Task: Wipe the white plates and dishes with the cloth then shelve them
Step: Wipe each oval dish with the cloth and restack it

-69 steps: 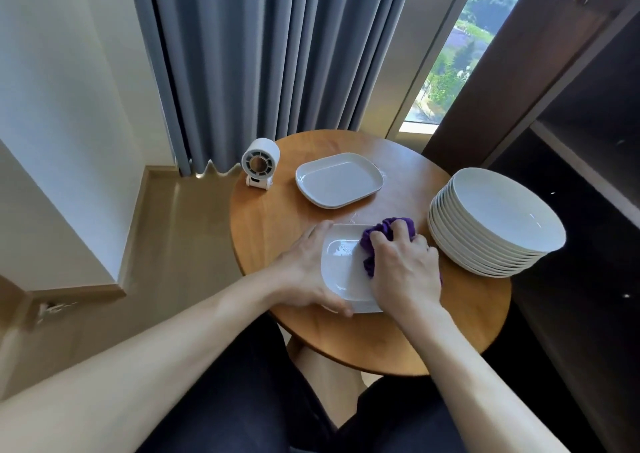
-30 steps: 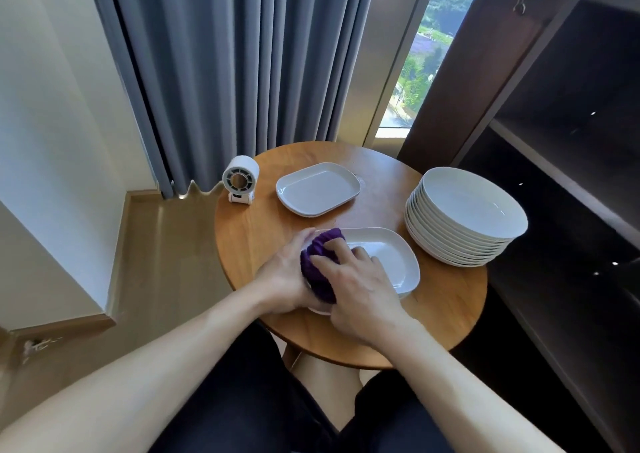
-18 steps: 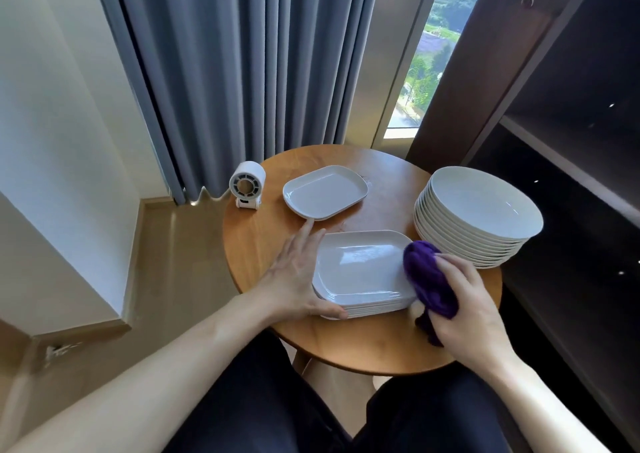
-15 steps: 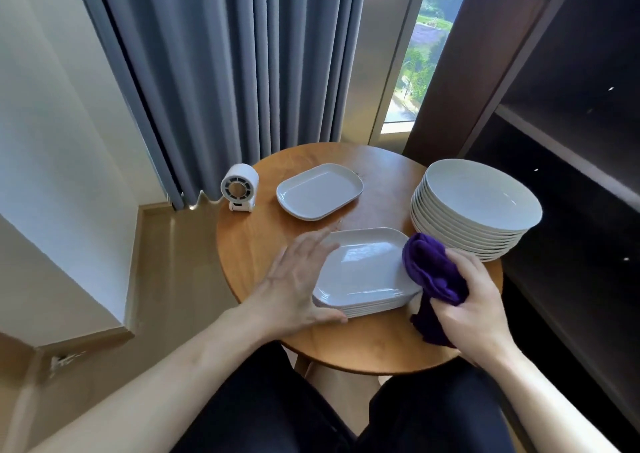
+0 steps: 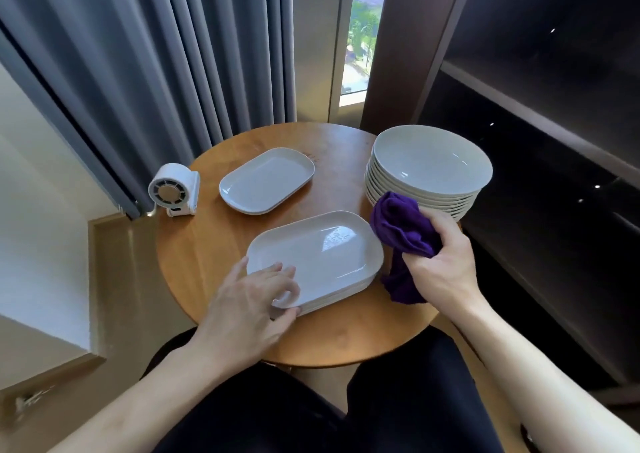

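A small stack of white rectangular plates (image 5: 322, 255) lies at the near middle of the round wooden table (image 5: 204, 245). My left hand (image 5: 249, 310) pinches the top plate's near-left corner, fingers on its surface and thumb at its edge. My right hand (image 5: 443, 265) grips a bunched purple cloth (image 5: 401, 227) just right of the stack, off the plates. A single white rectangular plate (image 5: 266, 181) sits farther back. A tall stack of round white dishes (image 5: 429, 165) stands at the table's right rear.
A small white fan (image 5: 173, 189) stands at the table's left edge. Dark wooden shelves (image 5: 536, 123) rise to the right, close to the round dishes. Grey curtains (image 5: 156, 54) hang behind the table. My legs are under the near edge.
My right hand wiped the top plate with the cloth, then lifted off to the right of the stack. My left hand slid from the plate's left side to its near-left corner.
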Demonstrator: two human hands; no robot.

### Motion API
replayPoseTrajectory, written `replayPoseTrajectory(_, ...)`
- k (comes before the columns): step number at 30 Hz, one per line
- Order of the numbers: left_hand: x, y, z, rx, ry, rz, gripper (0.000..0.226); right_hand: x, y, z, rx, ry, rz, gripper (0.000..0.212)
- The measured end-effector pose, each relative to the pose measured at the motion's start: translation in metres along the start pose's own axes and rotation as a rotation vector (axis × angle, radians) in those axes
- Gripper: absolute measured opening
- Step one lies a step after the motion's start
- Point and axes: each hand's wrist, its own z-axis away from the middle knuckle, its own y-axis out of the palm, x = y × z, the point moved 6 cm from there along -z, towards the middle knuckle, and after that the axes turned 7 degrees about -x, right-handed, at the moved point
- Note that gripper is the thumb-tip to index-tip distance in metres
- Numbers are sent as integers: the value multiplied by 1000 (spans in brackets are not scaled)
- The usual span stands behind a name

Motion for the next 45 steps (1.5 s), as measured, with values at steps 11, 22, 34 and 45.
replayPoseTrajectory(11, 3, -4, -2, 18, -198, 212, 15, -10, -4, -2, -13, 129, 1, 55)
replayPoseTrajectory(22, -9, 0, 5, -126, -83, 154, 17, -13, -5, -2, -25, 142, 12, 56)
replayPoseTrajectory(34, -1, -10, 0, -132, -54, 144, 23, -4, -4, 1, 13, 84, 28, 57)
replayPoseTrajectory(45, 3, -11, -5, -163, -46, 125, 24, -7, -3, 1, 15, 67, 28, 59)
